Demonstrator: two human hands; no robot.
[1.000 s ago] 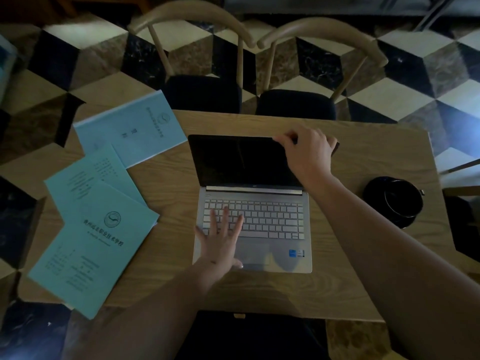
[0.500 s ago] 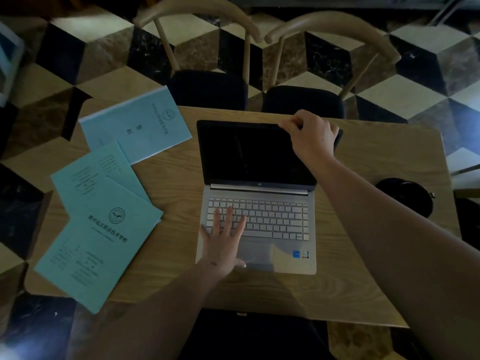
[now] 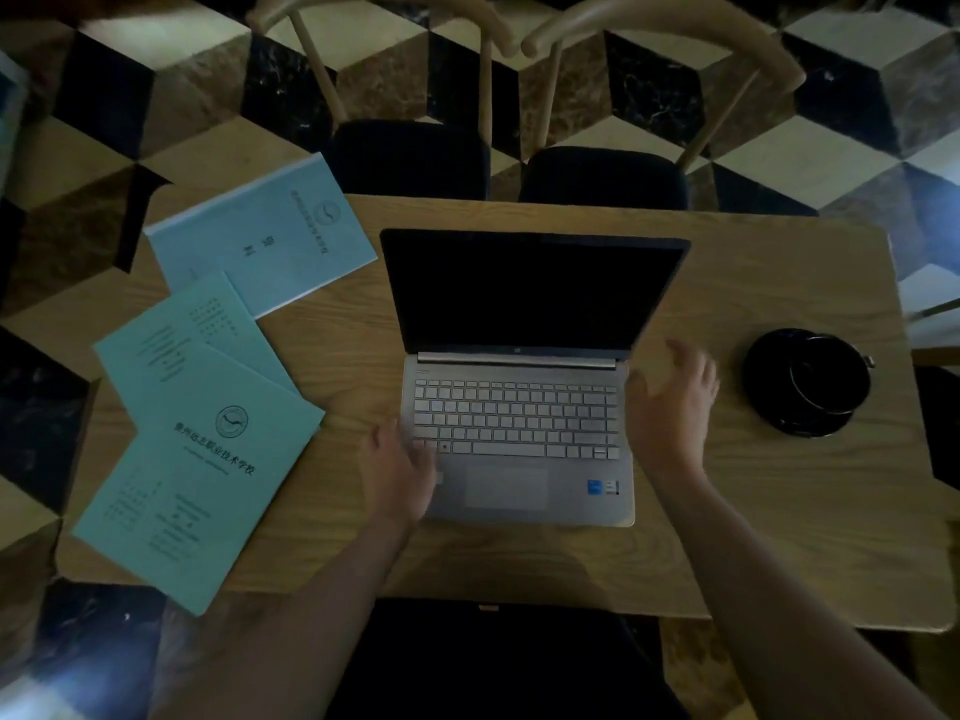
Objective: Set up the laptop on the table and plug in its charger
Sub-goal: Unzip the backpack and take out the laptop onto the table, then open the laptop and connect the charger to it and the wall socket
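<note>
A silver laptop (image 3: 519,418) stands open in the middle of the wooden table (image 3: 779,511), its screen dark. My left hand (image 3: 400,472) lies flat on the laptop's front left corner, fingers apart, touching the palm rest and the lowest keys. My right hand (image 3: 672,407) hovers just off the laptop's right edge, fingers spread and holding nothing. A coiled black charger cable (image 3: 808,381) lies in a bundle on the table to the right of that hand, apart from it.
Three pale blue booklets (image 3: 208,449) lie spread over the table's left side, one overhanging the front edge. Two wooden chairs with dark seats (image 3: 602,174) stand pushed in at the far side. The floor has a cube-pattern tiling.
My right hand has let go of the screen's top right corner and come down beside the keyboard. The lid now stands further open. My left hand slid to the laptop's left corner.
</note>
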